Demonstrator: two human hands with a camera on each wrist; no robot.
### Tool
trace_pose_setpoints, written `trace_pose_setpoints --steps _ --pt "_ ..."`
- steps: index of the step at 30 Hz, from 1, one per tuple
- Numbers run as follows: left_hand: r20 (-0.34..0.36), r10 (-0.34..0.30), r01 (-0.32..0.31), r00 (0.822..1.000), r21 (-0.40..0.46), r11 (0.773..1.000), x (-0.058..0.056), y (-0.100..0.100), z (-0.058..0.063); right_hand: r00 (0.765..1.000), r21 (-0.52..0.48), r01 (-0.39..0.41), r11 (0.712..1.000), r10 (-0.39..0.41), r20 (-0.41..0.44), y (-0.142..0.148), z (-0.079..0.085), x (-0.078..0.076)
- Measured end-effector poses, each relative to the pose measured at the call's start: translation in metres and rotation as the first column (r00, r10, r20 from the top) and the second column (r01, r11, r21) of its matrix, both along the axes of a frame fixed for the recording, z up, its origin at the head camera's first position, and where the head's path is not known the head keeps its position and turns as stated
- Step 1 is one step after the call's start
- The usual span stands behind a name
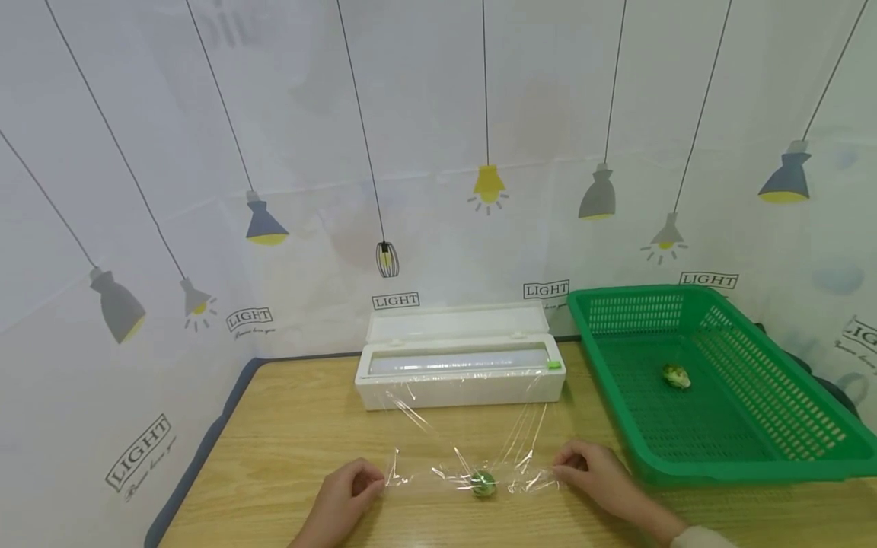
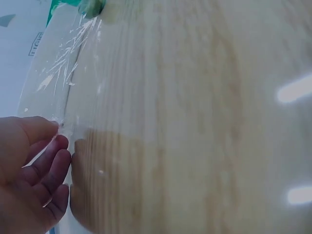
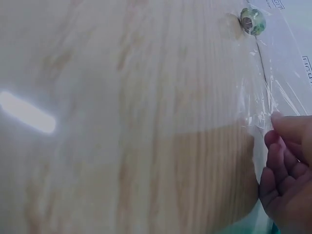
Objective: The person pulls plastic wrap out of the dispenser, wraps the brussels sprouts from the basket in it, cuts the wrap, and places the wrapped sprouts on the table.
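A clear sheet of plastic wrap (image 1: 445, 478) stretches toward me from a white wrap dispenser box (image 1: 459, 392) whose lid stands up. My left hand (image 1: 342, 498) pinches the sheet's near left corner between thumb and forefinger. At the near right corner, my right hand (image 1: 603, 481) pinches it the same way; the right wrist view shows its thumb and fingertips (image 3: 276, 122) at the film's edge. Between the hands lies a small round green vegetable (image 1: 483, 484), like a Brussels sprout, overlapped by the film. In the left wrist view, that vegetable (image 2: 91, 7) is cut off at the top.
A green plastic basket (image 1: 617, 415) stands on the right of the wooden table (image 1: 288, 426), with one small green vegetable (image 1: 676, 375) inside. A roll of film (image 1: 466, 361) sits in the dispenser. Behind the table is a wall covering (image 1: 438, 228) printed with lamps.
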State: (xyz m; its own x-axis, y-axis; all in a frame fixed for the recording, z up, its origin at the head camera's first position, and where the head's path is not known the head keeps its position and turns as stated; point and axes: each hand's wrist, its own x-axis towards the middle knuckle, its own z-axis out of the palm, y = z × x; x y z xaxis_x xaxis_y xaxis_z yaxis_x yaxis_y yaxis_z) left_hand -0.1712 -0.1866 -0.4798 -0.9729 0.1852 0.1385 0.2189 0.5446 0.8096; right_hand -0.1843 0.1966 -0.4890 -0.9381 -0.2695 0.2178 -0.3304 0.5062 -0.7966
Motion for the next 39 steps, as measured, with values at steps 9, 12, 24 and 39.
trace_pose_setpoints --steps 9,12,24,39 --pt "-0.07 -0.032 0.024 0.997 -0.106 0.994 -0.007 -0.001 -0.005 0.998 0.07 0.057 0.996 -0.056 -0.015 -0.004 -0.001 -0.001" --pt "-0.067 -0.024 0.017 0.997 -0.112 0.994 -0.009 -0.003 -0.005 0.994 0.101 0.107 0.989 -0.105 -0.026 -0.002 -0.003 -0.002" --pt "-0.021 -0.034 0.031 0.999 -0.115 0.993 -0.012 -0.012 -0.001 0.998 0.1 0.046 0.994 -0.042 -0.042 0.007 0.003 -0.002" --pt "-0.18 -0.186 0.18 0.966 -0.047 0.983 0.0 0.028 0.03 0.988 0.024 -0.15 0.988 0.15 -0.028 -0.021 0.02 0.004"
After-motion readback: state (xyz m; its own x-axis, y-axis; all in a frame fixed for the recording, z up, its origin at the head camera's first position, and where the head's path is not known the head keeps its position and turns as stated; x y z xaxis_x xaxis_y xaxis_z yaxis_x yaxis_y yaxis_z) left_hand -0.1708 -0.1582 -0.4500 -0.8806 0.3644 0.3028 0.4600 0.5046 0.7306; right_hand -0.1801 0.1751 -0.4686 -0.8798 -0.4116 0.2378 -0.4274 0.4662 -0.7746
